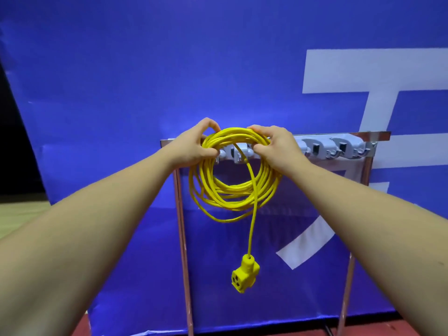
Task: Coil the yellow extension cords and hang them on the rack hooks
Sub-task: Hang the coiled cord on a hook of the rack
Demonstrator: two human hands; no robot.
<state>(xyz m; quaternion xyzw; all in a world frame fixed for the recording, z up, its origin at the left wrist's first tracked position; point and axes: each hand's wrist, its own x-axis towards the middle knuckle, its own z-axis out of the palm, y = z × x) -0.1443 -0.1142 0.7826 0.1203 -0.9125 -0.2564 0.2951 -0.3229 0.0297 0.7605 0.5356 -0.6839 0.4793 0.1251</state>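
Observation:
A coiled yellow extension cord (232, 190) hangs in front of the left part of the rack's grey hook rail (339, 149). My left hand (191, 146) grips the coil's upper left and my right hand (276, 146) grips its upper right, both up against the rail. One strand drops from the coil's top down to a yellow multi-outlet socket end (244, 274) that dangles freely. Whether the coil rests on a hook is hidden behind the cord and my fingers.
The rack is a metal frame with a left post (181, 238) and a right post (349, 287). Two grey hooks (315, 147) on the rail's right side hold nothing. A blue banner with white lettering (145, 69) stands right behind. Red floor lies below.

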